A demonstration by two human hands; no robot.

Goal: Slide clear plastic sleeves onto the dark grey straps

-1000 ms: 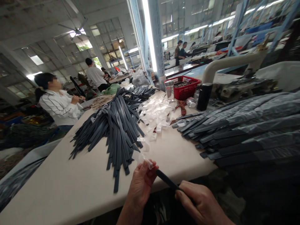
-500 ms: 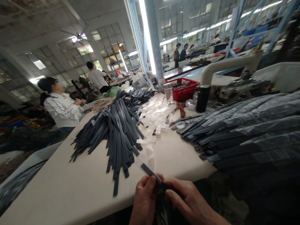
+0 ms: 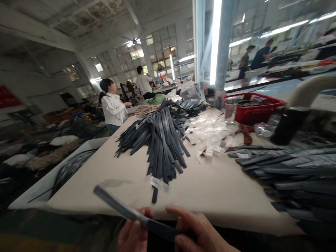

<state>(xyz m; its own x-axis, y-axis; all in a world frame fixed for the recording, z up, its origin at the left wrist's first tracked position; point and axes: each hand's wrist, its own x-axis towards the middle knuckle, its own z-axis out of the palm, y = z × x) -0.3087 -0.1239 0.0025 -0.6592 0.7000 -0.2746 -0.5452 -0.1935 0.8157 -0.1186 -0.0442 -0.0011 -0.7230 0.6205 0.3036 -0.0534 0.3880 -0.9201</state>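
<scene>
Left hand [image 3: 133, 231] and right hand [image 3: 202, 232], both bare, hold a dark grey, flat, narrow strap [image 3: 159, 227] just above the near edge of a pale beige counter [image 3: 223, 190]. The left fingers pinch the strap partway along, thumb on top; the right thumb and fingers grip its near portion, with the index finger raised off it. From the left fingers, the rounded far end slants outward and leftward over the counter; a thin clear film sleeve [image 3: 118, 207] appears to cover this stretch, though blur obscures its edge. Between the two sets of fingers the strap is dark and seemingly bare.

Beyond the fingers lies a fanned heap of loose dark grey straps [image 3: 164, 140], a clear film piece [image 3: 159, 182] across its lower ends. Farther out beyond the right fingers is a crumpled pile of clear film pieces [image 3: 207, 131]; to their right, a stack of dark grey straps partly wrapped in film [image 3: 286, 171].

Handling, as judged: the strap is light, springy and fairly firm; its film is slippery and easily creased. A flat pinch across the width, with one hand on the bare portion, should hold best.
</scene>
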